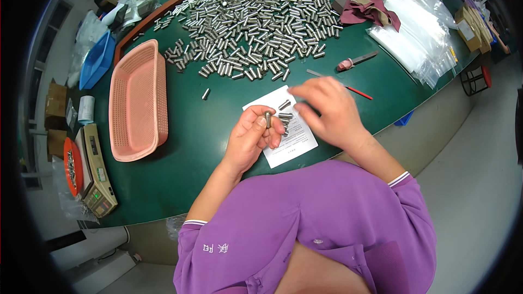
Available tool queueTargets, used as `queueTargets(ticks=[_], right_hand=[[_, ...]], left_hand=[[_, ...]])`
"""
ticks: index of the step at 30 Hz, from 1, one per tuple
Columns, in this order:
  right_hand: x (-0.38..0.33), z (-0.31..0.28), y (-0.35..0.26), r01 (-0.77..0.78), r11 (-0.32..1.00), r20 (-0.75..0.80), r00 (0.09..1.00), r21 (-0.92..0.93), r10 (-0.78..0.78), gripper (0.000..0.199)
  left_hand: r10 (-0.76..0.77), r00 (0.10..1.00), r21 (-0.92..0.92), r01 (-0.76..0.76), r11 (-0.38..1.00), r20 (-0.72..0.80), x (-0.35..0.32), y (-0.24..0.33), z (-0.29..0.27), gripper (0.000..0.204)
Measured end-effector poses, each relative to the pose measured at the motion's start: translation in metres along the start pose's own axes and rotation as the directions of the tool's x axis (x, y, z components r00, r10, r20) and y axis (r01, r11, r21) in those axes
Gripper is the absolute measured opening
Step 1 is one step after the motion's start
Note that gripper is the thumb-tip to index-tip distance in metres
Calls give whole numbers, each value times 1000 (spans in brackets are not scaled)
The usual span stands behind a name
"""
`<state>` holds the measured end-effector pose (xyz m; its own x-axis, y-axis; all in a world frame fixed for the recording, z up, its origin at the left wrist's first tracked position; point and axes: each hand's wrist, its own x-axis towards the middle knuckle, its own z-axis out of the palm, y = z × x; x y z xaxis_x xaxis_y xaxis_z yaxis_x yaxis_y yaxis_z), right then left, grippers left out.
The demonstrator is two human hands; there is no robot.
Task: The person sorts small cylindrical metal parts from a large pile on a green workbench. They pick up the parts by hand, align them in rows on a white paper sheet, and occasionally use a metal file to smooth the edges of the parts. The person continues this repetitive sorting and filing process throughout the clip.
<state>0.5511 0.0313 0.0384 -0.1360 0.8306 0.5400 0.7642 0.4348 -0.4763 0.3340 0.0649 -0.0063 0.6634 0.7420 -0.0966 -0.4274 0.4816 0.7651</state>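
My left hand (246, 140) pinches a short silvery metal pin (268, 120) between thumb and fingertips, held upright above a printed white sheet of paper (282, 156). Further metal pins (284, 105) lie over the sheet, just right of that hand; its fingers partly cover some. To their right hovers my right hand (332, 113), thumb and fingers apart, with nothing visible between them. One single pin (206, 94) rests on the green table, away to the left. A large heap of similar pins (256, 22) spreads across the far side.
A pink plastic basket (117, 130) stands at left, near a scale (99, 177) and a red bowl (71, 163) of small metal parts. Beyond my right hand lie a red pen (359, 93), a wrapped-handle blade (357, 61), plastic bags (417, 32) and a maroon cloth (368, 10).
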Motion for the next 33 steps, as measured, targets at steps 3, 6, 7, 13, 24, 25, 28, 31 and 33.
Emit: queueTargets(ticks=[3,6,7,13,24,25,28,31,33], right_hand=[[-5,-13,29,-187,931,-54,982,-315,179,29],[-22,-19,58,-368,813,-56,921,-452,386,24],[-26,-19,65,-381,821,-61,917,-426,394,22],[-39,-4,73,-341,880,-128,940,-330,316,19],[-16,-14,1,-363,874,208,928,322,309,16],[-13,-13,-3,-387,879,247,913,278,324,17],[-12,-6,-5,-396,891,286,900,222,329,20],[-10,3,-10,-383,893,251,912,237,324,20],[-8,7,-13,-366,901,221,922,231,318,19]], left_hand=[[13,1000,34,-13,999,-10,-2,0,1,22],[18,1000,43,-17,999,-4,-2,0,5,22],[11,1000,47,-11,999,-1,-2,0,5,23],[-5,1000,34,6,999,-31,-4,-1,10,20],[21,996,-23,-23,999,-89,-4,-4,0,25],[27,996,-17,-29,999,-85,-4,-3,1,25],[20,993,35,-16,999,-114,-5,-5,2,25],[21,988,57,-12,998,-153,-4,-4,2,24],[41,989,56,-34,998,-145,-4,-4,0,23]])
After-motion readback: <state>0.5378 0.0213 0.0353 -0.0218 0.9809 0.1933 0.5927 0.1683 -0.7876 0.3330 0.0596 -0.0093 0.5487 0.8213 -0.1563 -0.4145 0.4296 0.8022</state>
